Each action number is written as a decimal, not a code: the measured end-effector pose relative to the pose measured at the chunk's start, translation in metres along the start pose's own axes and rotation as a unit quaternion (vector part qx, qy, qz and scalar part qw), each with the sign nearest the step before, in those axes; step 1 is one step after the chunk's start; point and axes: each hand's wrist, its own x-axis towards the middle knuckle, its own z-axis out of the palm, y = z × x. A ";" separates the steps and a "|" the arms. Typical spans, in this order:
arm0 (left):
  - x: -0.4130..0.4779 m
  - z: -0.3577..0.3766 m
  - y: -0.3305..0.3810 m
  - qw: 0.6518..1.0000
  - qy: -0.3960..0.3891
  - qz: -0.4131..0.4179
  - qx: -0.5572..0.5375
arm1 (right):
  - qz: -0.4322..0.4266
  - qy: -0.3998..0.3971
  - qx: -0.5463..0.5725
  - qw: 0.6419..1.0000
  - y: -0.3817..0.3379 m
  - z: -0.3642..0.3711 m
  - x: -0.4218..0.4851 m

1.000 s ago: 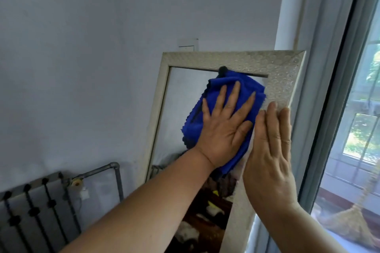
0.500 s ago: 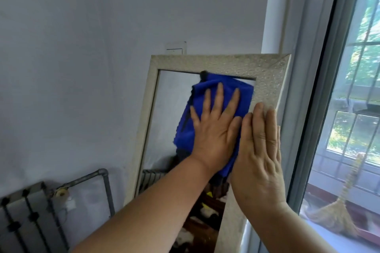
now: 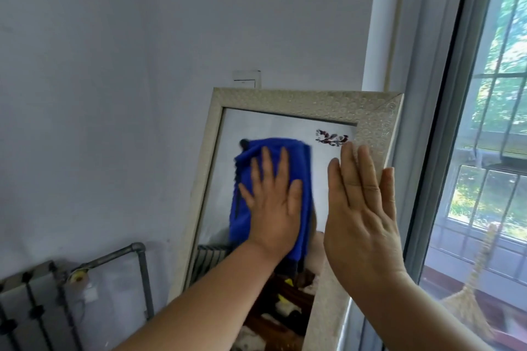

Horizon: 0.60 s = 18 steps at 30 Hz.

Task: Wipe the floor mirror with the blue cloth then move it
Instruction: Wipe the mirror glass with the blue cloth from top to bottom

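Observation:
A tall floor mirror (image 3: 308, 101) in a pale embossed frame leans against the white wall beside a window. My left hand (image 3: 272, 202) lies flat on the blue cloth (image 3: 242, 179) and presses it against the upper left part of the glass. My right hand (image 3: 360, 208) rests flat, fingers straight, against the mirror's right frame edge and holds nothing. A small dark red floral decal (image 3: 332, 137) shows in the glass near the top right corner.
A radiator (image 3: 31, 313) with a grey pipe (image 3: 125, 253) stands low on the left. A wall switch (image 3: 246, 79) sits just above the mirror. A barred window (image 3: 490, 151) is at the right, with a straw broom (image 3: 467, 310) behind the glass.
My left hand has slid the blue cloth leftward and down from the glass's top right corner, uncovering the floral decal. My right hand stays on the right frame edge.

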 end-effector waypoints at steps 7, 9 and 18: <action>0.073 -0.016 -0.044 0.998 0.051 -0.043 0.006 | -0.004 -0.024 -0.063 0.998 0.007 0.001 0.012; 0.074 -0.012 -0.057 0.988 0.076 -0.135 -0.028 | 0.009 -0.022 -0.066 0.998 0.006 0.002 0.011; 0.022 -0.003 0.003 1.000 0.002 -0.029 0.000 | 0.042 -0.021 -0.047 0.998 0.002 -0.005 0.009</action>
